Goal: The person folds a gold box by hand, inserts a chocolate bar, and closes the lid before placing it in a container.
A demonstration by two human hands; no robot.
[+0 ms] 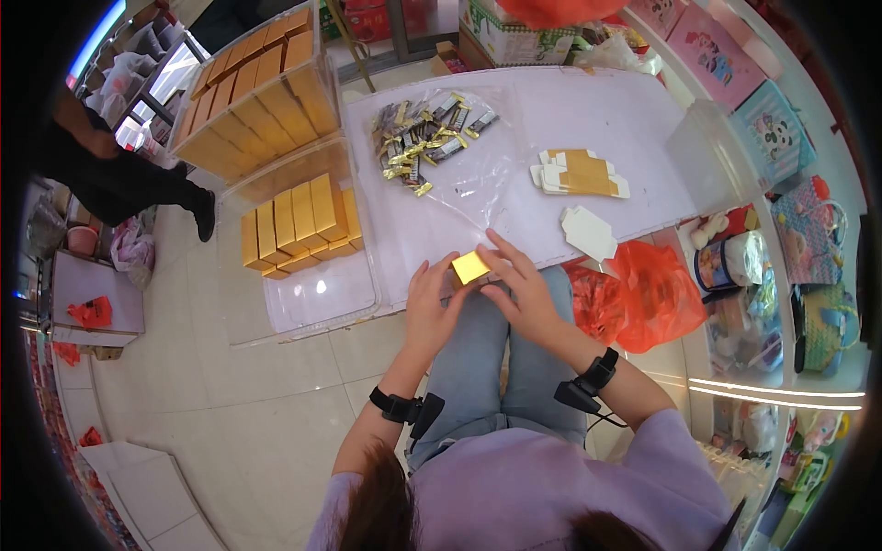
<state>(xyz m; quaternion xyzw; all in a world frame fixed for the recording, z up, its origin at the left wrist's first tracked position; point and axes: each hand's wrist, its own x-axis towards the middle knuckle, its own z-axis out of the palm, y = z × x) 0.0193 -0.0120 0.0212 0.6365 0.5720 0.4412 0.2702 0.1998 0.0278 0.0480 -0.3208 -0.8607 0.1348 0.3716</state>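
Note:
A small gold box [470,267] is held between both hands at the near edge of the white table [404,257], above the lap. My left hand [435,301] grips its left side. On its right side are the fingers of my right hand [516,286]. Beyond the hands, gold-and-dark wrapped sticks [427,138] lie in a heap on a clear plastic bag [482,184]. Flattened gold-and-white cartons [581,174] rest to the right, with a white carton piece [589,232] nearer the table edge.
Gold boxes [299,220] stand in a clear tray [322,298] at the left, and a clear bin [257,101] of more boxes is behind it. Red plastic bags [648,294] hang at the right, near shelves of goods. A person's leg [147,188] shows at far left.

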